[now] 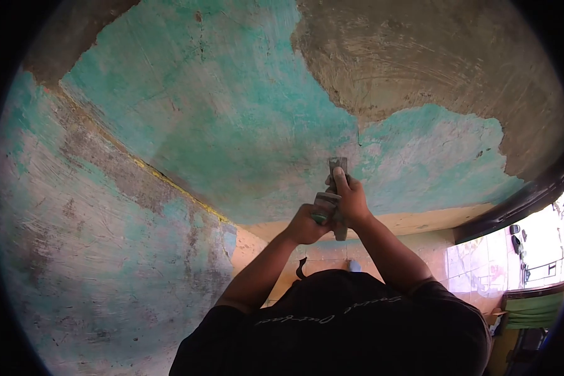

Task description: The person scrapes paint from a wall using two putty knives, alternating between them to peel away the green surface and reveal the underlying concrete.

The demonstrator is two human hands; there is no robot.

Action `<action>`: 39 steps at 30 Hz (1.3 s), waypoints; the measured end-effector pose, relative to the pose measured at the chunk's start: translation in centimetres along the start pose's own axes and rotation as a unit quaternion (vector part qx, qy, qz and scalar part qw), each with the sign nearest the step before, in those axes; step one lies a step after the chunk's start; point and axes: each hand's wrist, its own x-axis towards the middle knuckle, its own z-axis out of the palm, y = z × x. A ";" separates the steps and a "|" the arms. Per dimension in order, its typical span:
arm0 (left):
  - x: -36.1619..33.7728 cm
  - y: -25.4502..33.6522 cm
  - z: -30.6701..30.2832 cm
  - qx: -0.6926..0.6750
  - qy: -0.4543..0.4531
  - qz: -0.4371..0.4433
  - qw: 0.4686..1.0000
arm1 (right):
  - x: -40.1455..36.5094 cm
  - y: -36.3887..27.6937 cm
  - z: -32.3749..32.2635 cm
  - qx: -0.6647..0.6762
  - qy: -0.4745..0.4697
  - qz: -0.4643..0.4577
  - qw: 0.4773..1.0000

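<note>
Both my hands are closed on a dusty grey hand tool [328, 199] in front of the wall. It has a flat oblong end at the top and a rounded body with a bit of green; its exact kind I cannot tell. My right hand [353, 202] wraps it from the right, thumb pressed flat along the upper end. Lower and to the left, my left hand [308, 225] grips the rounded body. The tool's top overlaps the worn turquoise wall [250, 125], whose paint is scraped and patchy.
Bare grey-brown plaster [432, 56] covers the upper right. A yellowish crack [169, 185] runs along the corner with the left wall [106, 263]. Below lies a tiled floor [432, 250]. At right are a dark frame [507, 210], a bright opening and green cloth [532, 310].
</note>
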 end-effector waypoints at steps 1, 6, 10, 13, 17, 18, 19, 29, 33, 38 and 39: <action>-0.6 -0.3 0.5 0.004 -0.002 -0.017 1.000 | -0.3 0.9 -0.3 -0.030 0.014 -0.001 0.999; -1.7 -1.8 2.4 -0.016 0.018 -0.051 0.998 | -0.9 2.6 -1.2 -0.102 0.049 0.018 0.993; 0.7 1.0 0.3 -0.031 0.019 -0.013 0.999 | -0.9 -1.9 0.7 -0.061 0.017 0.005 0.998; 0.4 0.1 0.5 -0.038 0.028 -0.001 0.999 | -0.1 -0.9 0.4 -0.048 0.010 -0.015 0.999; -2.2 -2.5 2.3 -0.009 0.029 -0.043 0.999 | -1.2 2.3 -0.9 -0.051 0.036 0.010 0.998; -2.6 -2.5 2.4 -0.010 0.030 -0.047 0.998 | -1.6 2.8 -1.1 -0.039 0.044 0.026 0.998; -3.0 -2.5 2.6 -0.012 0.031 -0.052 0.998 | -1.8 3.1 -1.3 -0.002 0.033 0.062 0.998; -2.5 0.3 -0.3 -0.128 0.046 -0.102 0.985 | -1.0 0.4 1.8 0.084 -0.010 0.048 0.995; -4.9 -1.5 -0.1 -0.068 -0.020 -0.142 0.987 | -2.6 4.0 1.4 0.097 0.021 0.079 0.992; -5.9 -0.9 -0.8 -0.004 -0.010 -0.083 0.996 | -3.6 3.7 2.0 0.077 0.039 0.068 0.994; -6.1 -0.8 -0.9 -0.018 0.000 -0.069 0.997 | -3.7 3.6 2.1 0.074 0.039 0.064 0.994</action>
